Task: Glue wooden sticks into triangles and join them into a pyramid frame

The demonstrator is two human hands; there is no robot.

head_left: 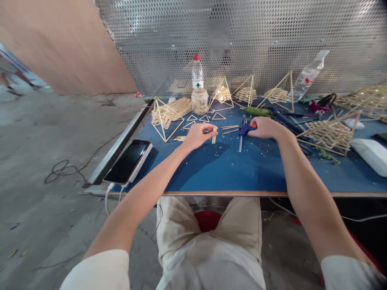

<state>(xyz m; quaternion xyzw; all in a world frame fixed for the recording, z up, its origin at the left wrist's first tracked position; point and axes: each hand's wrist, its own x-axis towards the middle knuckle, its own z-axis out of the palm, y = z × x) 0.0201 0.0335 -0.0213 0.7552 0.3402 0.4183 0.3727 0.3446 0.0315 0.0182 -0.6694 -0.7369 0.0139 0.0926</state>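
sticks (214, 139) sit pinched in the left hand (198, 135); the right hand (265, 127) grips a blue glue gun (244, 128).

The blue desk (229, 173) had a light brown front edge, and small pale scraps were scattered over its top. At the back, 1 red-capped bottle (199, 98) stood upright beside a heap of thin wooden sticks (181, 108). Small stick triangles (219, 119) lay flat in front, near some loose sticks (230, 127). A white slab (141, 162) lay at the left, under a phone (128, 161)
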